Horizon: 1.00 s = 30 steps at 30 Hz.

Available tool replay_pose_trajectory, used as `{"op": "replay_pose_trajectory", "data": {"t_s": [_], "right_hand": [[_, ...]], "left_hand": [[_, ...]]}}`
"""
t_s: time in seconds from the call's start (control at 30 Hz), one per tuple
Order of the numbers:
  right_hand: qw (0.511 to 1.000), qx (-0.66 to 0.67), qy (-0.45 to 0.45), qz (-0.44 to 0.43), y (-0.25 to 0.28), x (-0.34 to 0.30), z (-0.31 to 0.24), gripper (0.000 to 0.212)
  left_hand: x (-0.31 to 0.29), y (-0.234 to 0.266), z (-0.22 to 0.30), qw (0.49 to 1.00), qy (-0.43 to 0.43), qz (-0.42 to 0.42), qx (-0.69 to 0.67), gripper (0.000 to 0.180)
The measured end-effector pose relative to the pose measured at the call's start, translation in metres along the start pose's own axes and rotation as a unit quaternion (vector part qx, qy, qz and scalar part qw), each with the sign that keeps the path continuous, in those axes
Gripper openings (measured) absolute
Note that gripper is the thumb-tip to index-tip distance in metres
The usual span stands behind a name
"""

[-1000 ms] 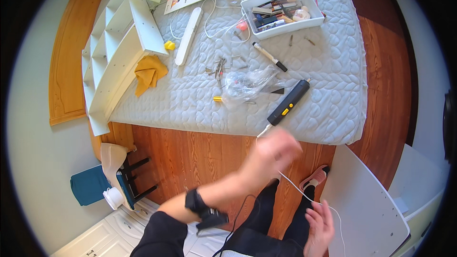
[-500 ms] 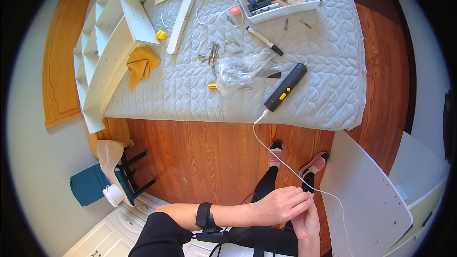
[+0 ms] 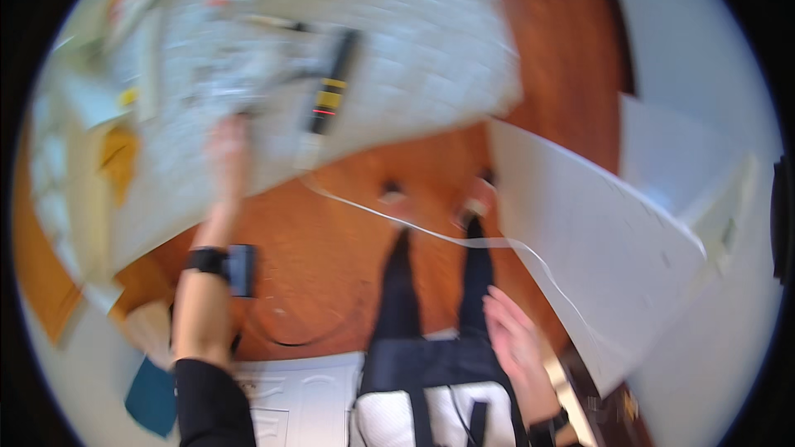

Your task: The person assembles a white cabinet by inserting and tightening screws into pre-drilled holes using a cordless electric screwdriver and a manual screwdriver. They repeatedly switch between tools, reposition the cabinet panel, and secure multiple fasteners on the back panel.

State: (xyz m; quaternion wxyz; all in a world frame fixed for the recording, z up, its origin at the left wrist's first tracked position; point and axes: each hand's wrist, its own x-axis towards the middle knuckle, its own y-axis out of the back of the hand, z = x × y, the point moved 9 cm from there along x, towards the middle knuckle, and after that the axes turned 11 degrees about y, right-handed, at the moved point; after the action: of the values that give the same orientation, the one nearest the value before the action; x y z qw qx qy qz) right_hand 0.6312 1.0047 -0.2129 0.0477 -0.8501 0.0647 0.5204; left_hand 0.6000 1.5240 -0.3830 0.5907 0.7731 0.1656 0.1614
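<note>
My left hand point(image 3: 228, 147) reaches out over the near part of the quilted bed cover point(image 3: 422, 50), close to a smeared clear plastic bag point(image 3: 228, 83). Motion blurs its fingers, so whether it holds anything is not visible. To its right lies a black electric screwdriver point(image 3: 335, 79) with yellow buttons and a small red light. A white cable point(image 3: 397, 221) runs from the tool's near end across to the right. My right hand point(image 3: 515, 335) is low beside my leg, its fingers stretched out and nothing seen in them.
A large white panel point(image 3: 580, 240) stands at the right. On the bed are a mustard cloth point(image 3: 118, 161), a white shelf unit point(image 3: 87, 190) at the left edge, a marker point(image 3: 277, 23) and a long white strip point(image 3: 149, 66). Wooden flooring point(image 3: 323, 281) lies below.
My hands, together in front of me before, are now apart. The left has gone forward over the bed; the right stays low. The view has shifted and blurred, and the screwdriver shows a red light.
</note>
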Motion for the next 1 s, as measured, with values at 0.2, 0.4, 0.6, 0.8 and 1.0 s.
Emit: {"op": "replay_pose_trajectory", "data": {"t_s": [0.2,0.4,0.6,0.8,1.0], "right_hand": [[0.989,0.057,-0.011,0.138,0.089,-0.032,-0.004,0.034],[0.962,0.045,0.08,0.257,0.176,-0.065,-0.036,0.032],[0.94,0.093,0.215,0.248,0.239,-0.054,-0.085,0.033],[0.939,0.122,0.24,0.213,0.276,-0.042,-0.097,0.034],[0.96,0.131,0.227,0.093,0.284,-0.031,-0.099,0.026]], "left_hand": [[0.021,-0.036,-0.076,0.996,0.039,-0.071,0.036,0.024],[-0.014,0.044,-0.048,0.967,0.17,-0.037,-0.188,0.022],[-0.079,0.179,0.116,0.798,0.303,-0.03,-0.519,0.024],[-0.163,0.32,0.3,0.761,0.138,-0.131,-0.62,0.021],[-0.203,0.39,0.428,0.636,-0.071,-0.276,-0.717,0.029]]}}
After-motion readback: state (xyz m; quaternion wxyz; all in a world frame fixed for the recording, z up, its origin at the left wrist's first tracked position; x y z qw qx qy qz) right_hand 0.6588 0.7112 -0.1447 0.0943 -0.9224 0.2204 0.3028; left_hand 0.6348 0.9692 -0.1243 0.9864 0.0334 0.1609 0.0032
